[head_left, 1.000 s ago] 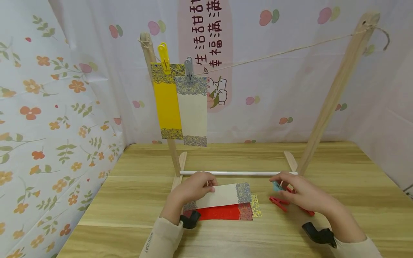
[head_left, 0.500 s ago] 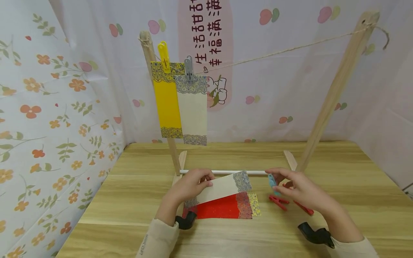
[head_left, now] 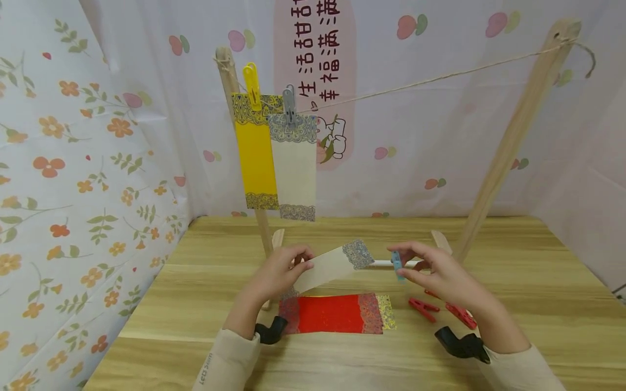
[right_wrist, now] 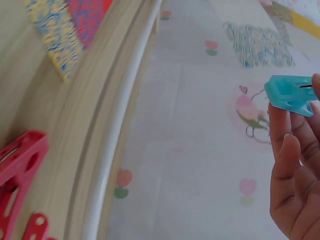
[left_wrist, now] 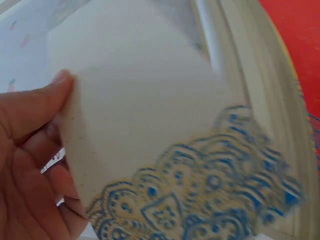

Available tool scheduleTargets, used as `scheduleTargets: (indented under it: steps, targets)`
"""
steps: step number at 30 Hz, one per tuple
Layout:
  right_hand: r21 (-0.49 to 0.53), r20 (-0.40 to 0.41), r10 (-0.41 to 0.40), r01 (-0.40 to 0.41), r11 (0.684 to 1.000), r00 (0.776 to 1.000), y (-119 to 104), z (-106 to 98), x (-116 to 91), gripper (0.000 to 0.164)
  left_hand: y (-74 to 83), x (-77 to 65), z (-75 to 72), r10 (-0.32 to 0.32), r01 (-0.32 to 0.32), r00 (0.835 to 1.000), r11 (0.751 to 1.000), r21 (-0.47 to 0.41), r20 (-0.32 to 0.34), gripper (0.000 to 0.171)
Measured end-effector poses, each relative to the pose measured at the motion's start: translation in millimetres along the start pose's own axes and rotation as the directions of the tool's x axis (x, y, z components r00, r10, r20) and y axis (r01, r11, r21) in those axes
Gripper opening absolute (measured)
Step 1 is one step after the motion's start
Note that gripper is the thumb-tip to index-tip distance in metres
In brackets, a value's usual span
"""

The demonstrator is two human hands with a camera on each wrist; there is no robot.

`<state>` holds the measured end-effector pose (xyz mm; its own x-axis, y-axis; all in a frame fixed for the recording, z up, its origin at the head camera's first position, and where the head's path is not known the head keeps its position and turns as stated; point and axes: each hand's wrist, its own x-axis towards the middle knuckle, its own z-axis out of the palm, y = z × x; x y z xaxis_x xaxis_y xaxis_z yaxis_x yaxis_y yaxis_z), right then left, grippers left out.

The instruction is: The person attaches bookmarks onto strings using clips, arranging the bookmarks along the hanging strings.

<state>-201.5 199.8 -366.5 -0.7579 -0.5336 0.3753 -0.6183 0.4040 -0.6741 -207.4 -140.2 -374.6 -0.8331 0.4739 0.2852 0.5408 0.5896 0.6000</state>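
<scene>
My left hand (head_left: 288, 271) pinches the long edge of a cream paper strip (head_left: 325, 269) with blue lace-patterned ends, lifted and tilted above the table. The left wrist view shows the thumb on the face of this strip (left_wrist: 145, 95). To its right, my right hand (head_left: 432, 266) holds a light blue clothespin (head_left: 396, 265) between thumb and fingers; the right wrist view shows the clothespin (right_wrist: 290, 94) at the fingertips. Below the strip lies a red strip (head_left: 332, 314) on top of a yellow-patterned one (head_left: 387, 312). Red clothespins (head_left: 423, 308) lie under the right hand.
A wooden frame with a left post (head_left: 227, 70), right post (head_left: 518, 136) and white bottom rod (head_left: 381, 263) stands on the table (head_left: 195, 304). From its twine (head_left: 420, 82) hang a yellow strip (head_left: 256, 163) and a cream strip (head_left: 294, 174), held by yellow (head_left: 251, 87) and grey clothespins (head_left: 289, 103).
The cream strip has come up off the red strip, its right end rising toward the frame. My right hand has lifted the blue clothespin away from the red ones, moving left and up.
</scene>
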Motion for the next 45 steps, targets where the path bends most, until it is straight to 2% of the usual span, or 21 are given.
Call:
scheduleTargets:
  steps: [4,8,11,14,17,21,25,27,31,35,39,45]
  targets:
    - [0.008,-0.043,-0.046,0.047,0.999,0.998,-7,0,14,0.041,2.9,1.1,-4.2,0.003,-0.002,0.995,1.000,0.010,-0.098,0.004]
    - [-0.012,-0.085,-0.089,0.088,0.996,0.992,-20,-2,30,0.042,6.5,2.0,-6.9,-0.007,0.013,0.978,1.000,0.026,-0.210,0.005]
    - [0.013,-0.089,-0.118,0.120,0.993,0.989,-32,-5,41,0.041,8.5,2.7,-7.8,0.000,0.005,0.965,1.000,0.019,-0.262,0.005]
    - [0.048,-0.085,-0.145,0.149,0.988,0.986,-44,-10,52,0.041,10.5,5.4,-9.5,0.015,-0.018,0.954,1.000,-0.005,-0.301,0.004]
    - [0.044,-0.101,-0.137,0.142,0.989,0.985,-55,-15,63,0.041,14.8,12.0,-13.6,0.037,-0.047,0.940,0.999,-0.021,-0.340,0.005]
    - [0.058,-0.153,-0.106,0.116,0.992,0.982,-68,-20,75,0.040,21.8,23.0,-20.4,0.070,-0.089,0.923,0.995,-0.034,-0.378,0.006]
    - [0.109,-0.208,-0.102,0.127,0.986,0.973,-77,-23,84,0.040,26.3,29.7,-22.9,0.065,-0.103,0.908,0.992,-0.070,-0.413,0.007]
    - [0.137,-0.236,-0.112,0.147,0.980,0.965,-82,-25,88,0.039,28.2,32.0,-22.5,0.060,-0.112,0.893,0.989,-0.091,-0.447,0.009]
    - [0.204,-0.285,-0.132,0.195,0.959,0.949,-91,-30,98,0.037,31.9,35.1,-21.3,0.056,-0.140,0.851,0.982,-0.124,-0.523,0.013]
    - [0.264,-0.329,-0.152,0.245,0.933,0.932,-102,-35,110,0.037,34.0,39.2,-21.7,0.065,-0.174,0.823,0.975,-0.141,-0.564,0.014]
    - [0.286,-0.367,-0.155,0.269,0.920,0.917,-113,-39,120,0.035,36.5,43.8,-22.9,0.079,-0.207,0.804,0.966,-0.152,-0.590,0.015]
    - [0.269,-0.402,-0.153,0.277,0.922,0.903,-127,-46,133,0.034,40.7,51.5,-23.9,0.098,-0.230,0.789,0.962,-0.144,-0.607,0.016]
